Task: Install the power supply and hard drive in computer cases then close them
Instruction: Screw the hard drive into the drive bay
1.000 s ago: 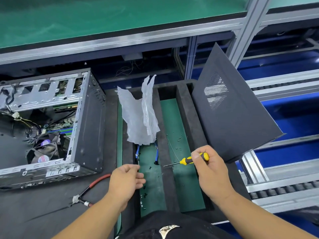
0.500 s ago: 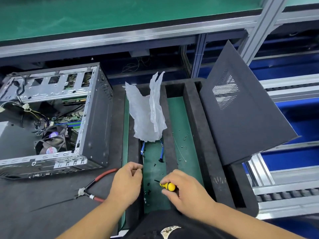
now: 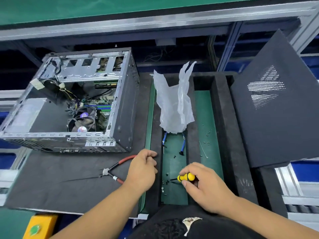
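Observation:
An open computer case (image 3: 119, 107) lies on its side at the left, with fan, board and cables showing inside. Its black side panel (image 3: 276, 118) leans at the right. My right hand (image 3: 205, 187) grips a small yellow-handled screwdriver (image 3: 186, 177), whose tip points left at several small black screws (image 3: 166, 182) in the tray's near green compartment. My left hand (image 3: 143, 171) rests with curled fingers on the black foam tray's (image 3: 229, 152) left wall, holding nothing that I can see.
Red-handled pliers (image 3: 114, 171) lie on the dark mat beside my left hand. A crumpled clear plastic bag (image 3: 174, 104) stands in the tray over blue cables (image 3: 183, 144). More screws and a thin wire lie in the right compartment. A yellow box (image 3: 39, 226) sits bottom left.
My right hand brought the screwdriver down and left from beside the side panel to the screws in the near compartment. My view swung left, so the case shows more fully.

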`<state>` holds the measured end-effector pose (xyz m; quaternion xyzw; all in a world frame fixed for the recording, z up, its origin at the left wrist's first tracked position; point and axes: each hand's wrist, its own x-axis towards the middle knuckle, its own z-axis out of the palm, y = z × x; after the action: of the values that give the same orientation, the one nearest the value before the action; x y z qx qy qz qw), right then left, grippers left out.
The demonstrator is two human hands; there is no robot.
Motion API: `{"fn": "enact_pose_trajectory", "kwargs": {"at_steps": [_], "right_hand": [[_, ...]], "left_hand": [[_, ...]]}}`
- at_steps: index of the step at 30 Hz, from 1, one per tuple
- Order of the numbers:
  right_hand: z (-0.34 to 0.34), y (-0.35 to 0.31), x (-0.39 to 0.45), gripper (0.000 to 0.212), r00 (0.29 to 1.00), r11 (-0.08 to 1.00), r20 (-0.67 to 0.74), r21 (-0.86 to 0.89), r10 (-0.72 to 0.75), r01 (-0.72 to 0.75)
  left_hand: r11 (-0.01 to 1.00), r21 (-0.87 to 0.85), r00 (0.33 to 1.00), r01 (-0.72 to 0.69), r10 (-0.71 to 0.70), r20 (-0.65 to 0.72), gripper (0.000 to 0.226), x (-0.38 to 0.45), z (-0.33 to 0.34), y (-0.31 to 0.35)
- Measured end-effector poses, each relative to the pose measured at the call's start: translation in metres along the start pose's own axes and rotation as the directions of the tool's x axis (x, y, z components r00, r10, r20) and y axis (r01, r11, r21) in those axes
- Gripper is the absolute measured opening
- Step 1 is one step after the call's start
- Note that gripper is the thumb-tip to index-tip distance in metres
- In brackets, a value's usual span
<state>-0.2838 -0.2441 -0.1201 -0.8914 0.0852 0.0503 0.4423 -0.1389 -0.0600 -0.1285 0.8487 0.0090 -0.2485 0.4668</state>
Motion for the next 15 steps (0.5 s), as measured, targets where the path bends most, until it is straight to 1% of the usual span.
{"fn": "enact_pose_trajectory", "kwargs": {"at_steps": [3, 7, 12, 15], "right_hand": [[0.002, -0.006, 0.006, 0.015, 0.999, 1.0, 0.034, -0.019, -0.005, 0.006], [0.005, -0.012, 0.013, 0.015, 0.999, 0.998, 0.044, -0.063, -0.004, 0.007], [0.005, -0.012, 0.017, 0.014, 0.999, 0.996, 0.007, -0.074, 0.041, -0.04], [0.005, -0.012, 0.018, 0.014, 0.998, 0.995, -0.012, -0.069, 0.068, -0.069]], "left_hand": [[1.0, -0.024, 1.0, 0.009, -0.009, 0.018, 0.033, 0.001, -0.002, -0.002], [0.998, -0.057, 0.999, 0.017, -0.015, 0.029, 0.031, -0.001, -0.004, 0.001], [0.993, -0.113, 0.999, 0.017, -0.013, 0.036, 0.03, -0.003, -0.005, 0.003], [0.993, -0.114, 0.999, 0.004, 0.001, 0.043, 0.03, -0.005, -0.007, 0.003]]}}
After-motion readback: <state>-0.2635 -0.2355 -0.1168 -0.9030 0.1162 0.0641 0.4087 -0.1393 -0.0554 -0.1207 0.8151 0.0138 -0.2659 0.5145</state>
